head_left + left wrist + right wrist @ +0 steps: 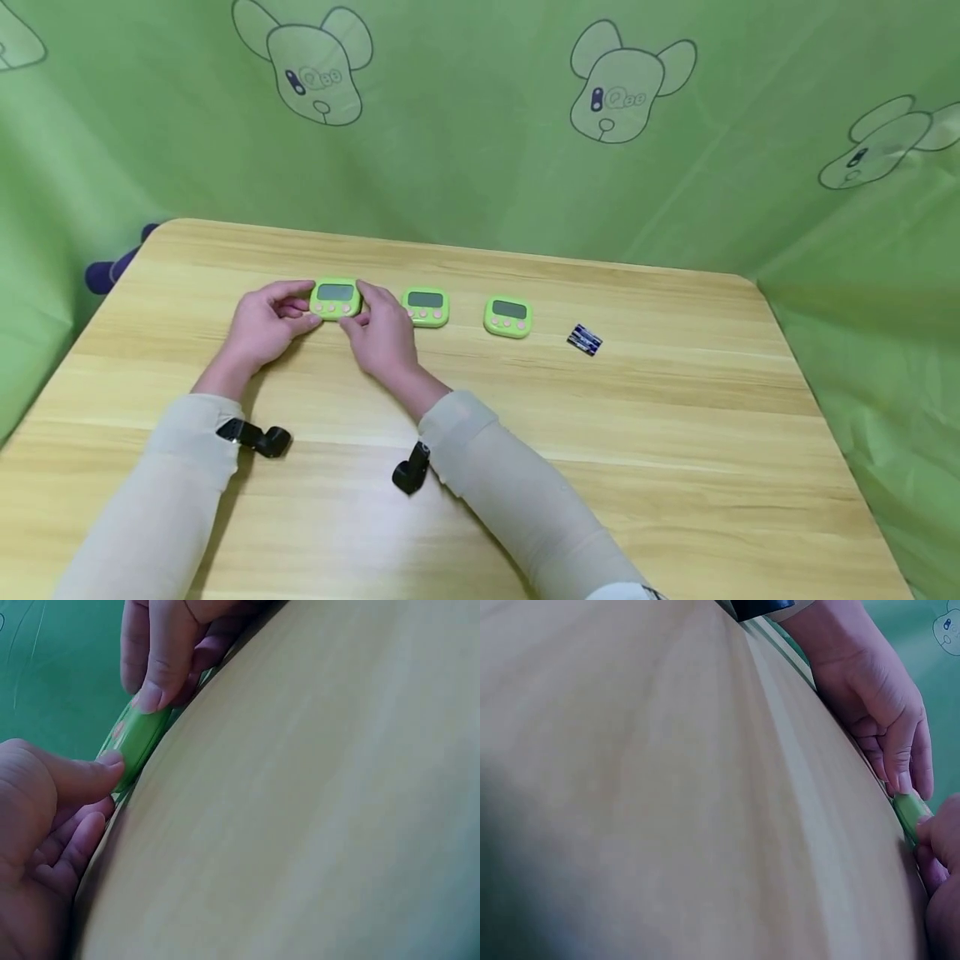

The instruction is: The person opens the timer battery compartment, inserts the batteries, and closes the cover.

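Evidently, our left grip (258, 327) and right grip (386, 337) are both clamped on the green timer (335, 297), left of the head view's centre; it lies between them, long axis running side to side, so neither is nearer. Just beside our right grip we see a second timer (430, 308).

Mid timer (429, 310) crowds R hand (386, 337) at 2 o'clock; gap btwn it & R-most timer (507, 318) passable; room over table (337, 525) at 6; curtain (465, 167) bars 12.
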Available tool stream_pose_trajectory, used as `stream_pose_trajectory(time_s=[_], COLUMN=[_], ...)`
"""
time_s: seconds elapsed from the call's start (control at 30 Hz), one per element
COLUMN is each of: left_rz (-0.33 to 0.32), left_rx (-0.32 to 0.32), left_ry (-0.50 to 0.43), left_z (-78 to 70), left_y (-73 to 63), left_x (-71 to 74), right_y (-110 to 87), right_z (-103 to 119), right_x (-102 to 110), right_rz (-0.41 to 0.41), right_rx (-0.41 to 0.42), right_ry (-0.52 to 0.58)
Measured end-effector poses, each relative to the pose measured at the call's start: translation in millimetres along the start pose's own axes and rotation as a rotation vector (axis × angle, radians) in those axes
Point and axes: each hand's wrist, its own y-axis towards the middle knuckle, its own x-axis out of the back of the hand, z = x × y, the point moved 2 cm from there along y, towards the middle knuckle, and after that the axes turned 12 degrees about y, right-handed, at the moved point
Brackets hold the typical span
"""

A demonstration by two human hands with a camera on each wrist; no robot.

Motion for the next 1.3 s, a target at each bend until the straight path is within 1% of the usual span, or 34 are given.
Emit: stream_pose_trajectory(time_s=[0.17,0.33,0.5,0.57,0.67,0.77,0.87,0.93,1.1,1.3], left_rz=[-0.027,-0.069,-0.132,-0.160,-0.200,-0.227,-0.227,-0.216,-0.189,-0.175], left_rx=[-0.003,-0.007,-0.049,-0.056,-0.038,0.001,0.036,0.044,0.024,0.014], left_ry=[-0.031,-0.073,-0.115,-0.131,-0.177,-0.250,-0.305,-0.322,-0.371,-0.429], left_z=[-2.3,-6.0,-12.2,-14.8,-18.7,-22.5,-26.7,-29.9,-39.3,-52.8], left_y=[-6.8,-16.6,-26.6,-30.9,-37.9,-44.9,-51.8,-55.9,-64.0,-72.2], left_x=[-2.1,-6.7,-14.2,-17.3,-21.7,-26.2,-30.7,-34.0,-44.7,-63.3], right_y=[-5.7,-11.1,-18.5,-22.4,-28.7,-35.1,-42.7,-48.4,-64.2,-79.7], right_z=[0,1,1,1,0,-1,-3,-4,-9,-21], right_x=[1,2,4,6,9,14,22,29,47,68], right_rz=[-0.003,-0.013,-0.022,-0.022,-0.018,-0.009,-0.002,0.001,-0.001,0.020], right_rx=[0.042,0.083,0.075,0.072,0.067,0.049,0.017,-0.003,-0.039,-0.079], right_ry=[0.025,0.029,0.096,0.130,0.175,0.232,0.300,0.335,0.393,0.441])
